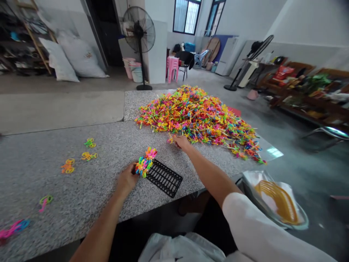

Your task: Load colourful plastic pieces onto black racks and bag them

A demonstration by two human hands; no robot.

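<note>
Head camera view looks down on a speckled granite table [54, 174] where I have both bare hands out in front of me. I see my left hand [127, 180] resting on the tabletop at the near end of a black plastic grid rack [164, 177], fingers curled against it; a bunch of bright small plastic pieces [145, 163] stands in the rack's far end, just past my fingertips. Whether those fingers actually clamp the rack or only steady it, I cannot tell.

I see my right hand [182, 142] stretched further out, at the near edge of a big heap of multicoloured plastic pieces [199, 118] that covers the far right part of the table. Its fingertips are drawn together around a few loose pieces [171, 139] at the foot of the heap, pinching them against the stone.

Off to the left, well apart from both hands, lie several small colourful loops [88, 150] scattered singly on the table. Beyond the right edge of the table, below my right sleeve, sits an orange basket [276, 200] on a pale bag. Two standing fans [139, 34] are on the floor behind.
</note>
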